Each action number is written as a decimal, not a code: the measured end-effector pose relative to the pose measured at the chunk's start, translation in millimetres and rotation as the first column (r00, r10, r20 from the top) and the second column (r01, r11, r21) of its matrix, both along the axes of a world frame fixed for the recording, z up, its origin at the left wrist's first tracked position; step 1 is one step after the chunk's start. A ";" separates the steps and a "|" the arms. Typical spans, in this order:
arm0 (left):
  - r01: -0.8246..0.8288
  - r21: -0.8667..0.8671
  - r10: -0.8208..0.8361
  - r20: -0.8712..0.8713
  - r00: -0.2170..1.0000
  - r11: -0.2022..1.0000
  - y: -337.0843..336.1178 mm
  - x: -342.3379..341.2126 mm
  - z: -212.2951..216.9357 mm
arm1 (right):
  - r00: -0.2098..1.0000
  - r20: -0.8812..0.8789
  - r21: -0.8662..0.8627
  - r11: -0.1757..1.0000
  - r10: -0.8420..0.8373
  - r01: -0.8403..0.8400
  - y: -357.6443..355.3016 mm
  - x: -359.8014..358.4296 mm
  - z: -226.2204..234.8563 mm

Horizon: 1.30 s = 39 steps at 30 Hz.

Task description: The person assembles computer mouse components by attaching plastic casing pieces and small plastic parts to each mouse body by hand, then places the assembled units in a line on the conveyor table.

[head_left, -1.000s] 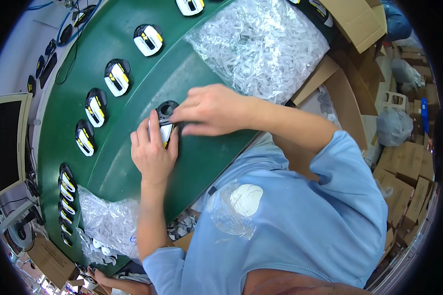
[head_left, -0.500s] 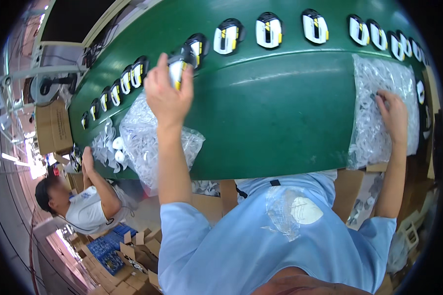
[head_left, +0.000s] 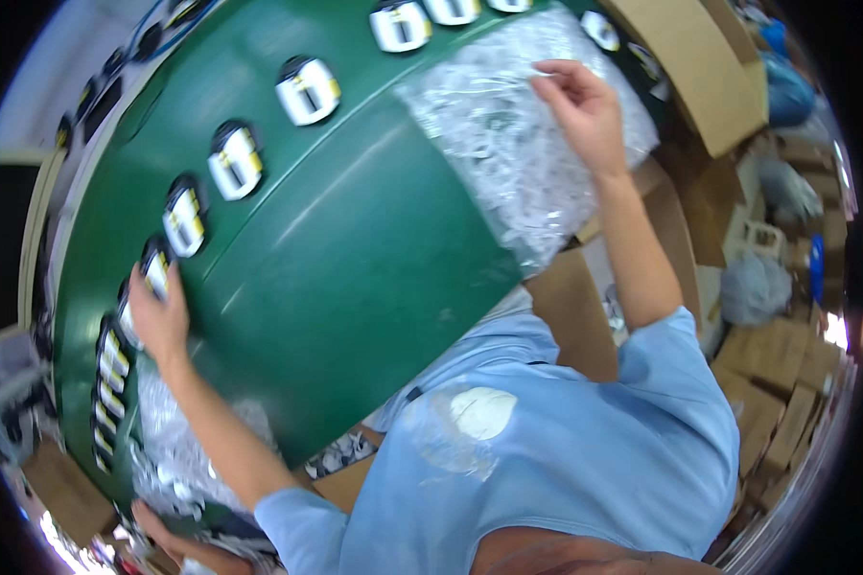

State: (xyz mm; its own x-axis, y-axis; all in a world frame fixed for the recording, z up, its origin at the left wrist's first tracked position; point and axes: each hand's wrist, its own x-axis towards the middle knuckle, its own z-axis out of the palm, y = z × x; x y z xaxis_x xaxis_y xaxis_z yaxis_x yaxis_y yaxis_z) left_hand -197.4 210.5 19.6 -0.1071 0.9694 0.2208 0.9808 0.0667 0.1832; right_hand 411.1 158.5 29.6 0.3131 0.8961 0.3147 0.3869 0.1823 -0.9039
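My left hand (head_left: 163, 316) is at the left on the green table, thumb and fingers around a black-and-white oval device (head_left: 155, 271) with yellow marks. The palm partly covers another such device beside it. My right hand (head_left: 587, 110) is over a large clear plastic bag (head_left: 479, 125) filled with small pale, clear-looking parts. Its thumb and forefinger come together at the tips; whatever they pinch is too small to make out. Similar oval devices, such as one farther along (head_left: 307, 91), stand in a curved row across the table.
A second clear bag with pale parts (head_left: 177, 446) lies at the table's near left, beside another person's hand (head_left: 153, 527). An open cardboard box (head_left: 690, 72) stands at the far right. Stacked cartons (head_left: 777, 355) and plastic bags are on the right.
The view has swung to the right, so the table appears turned. My left hand stays around a device in the row. My right hand has lifted off the bag's contents, fingertips together.
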 end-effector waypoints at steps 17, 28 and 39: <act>0.150 0.220 -0.195 0.201 0.960 0.964 -55.2 52.0 36.3 | 0.468 0.746 -0.447 0.877 0.473 -0.175 7.8 -7.7 23.8; 0.615 0.074 -0.611 0.253 0.750 0.785 -89.9 176.7 20.7 | 0.906 0.346 -0.230 0.958 0.244 -0.170 -9.5 -4.6 33.0; 0.548 0.242 -0.598 0.275 0.753 0.801 -95.6 198.5 1.8 | 0.911 -0.102 0.013 0.916 0.399 -0.400 -28.2 -122.3 22.6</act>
State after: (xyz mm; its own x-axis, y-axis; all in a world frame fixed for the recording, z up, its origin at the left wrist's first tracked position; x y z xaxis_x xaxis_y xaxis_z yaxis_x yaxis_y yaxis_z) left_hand 1.1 114.9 21.4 0.3702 0.8334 0.4104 0.7082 -0.5391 0.4558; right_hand 288.8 130.3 52.1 -0.0422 0.9553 0.2927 0.1902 0.2953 -0.9363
